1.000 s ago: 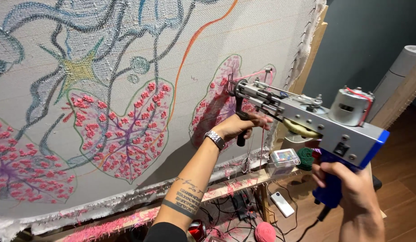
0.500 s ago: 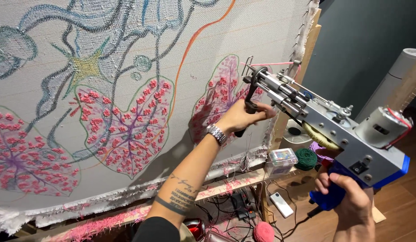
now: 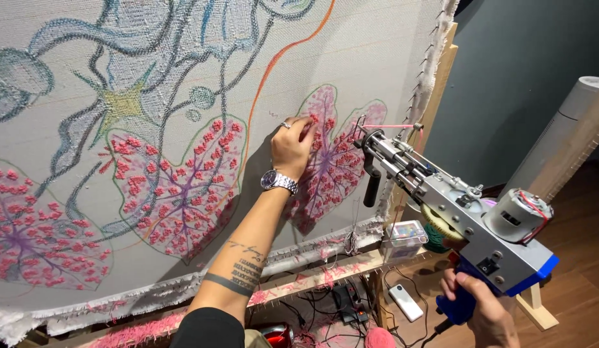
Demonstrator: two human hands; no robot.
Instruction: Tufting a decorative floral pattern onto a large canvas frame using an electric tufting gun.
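Observation:
A grey cloth (image 3: 377, 51) stretched on a wooden frame (image 3: 441, 84) carries a drawn pattern with pink tufted leaves. My left hand (image 3: 292, 145), with a wristwatch and a ring, rests its fingers on the pink leaf (image 3: 332, 161) at the cloth's right side and holds nothing. My right hand (image 3: 483, 312) grips the blue handle of a tufting gun (image 3: 467, 219). The gun's silver body points up and left, its needle tip just off the leaf, with pink yarn running through the tip. Its black front handle (image 3: 373, 187) hangs free.
A clear box of small coloured items (image 3: 406, 235) and a green yarn cone (image 3: 435, 238) sit on the frame's lower ledge. Cables, a black power adapter (image 3: 348, 299), a white remote-like device (image 3: 406, 303) and pink yarn lie on the wooden floor. A white cylinder (image 3: 564, 129) stands at right.
My left hand let go of the gun's black front handle and moved left onto the pink leaf. The gun dropped slightly away from the cloth, held by my right hand alone.

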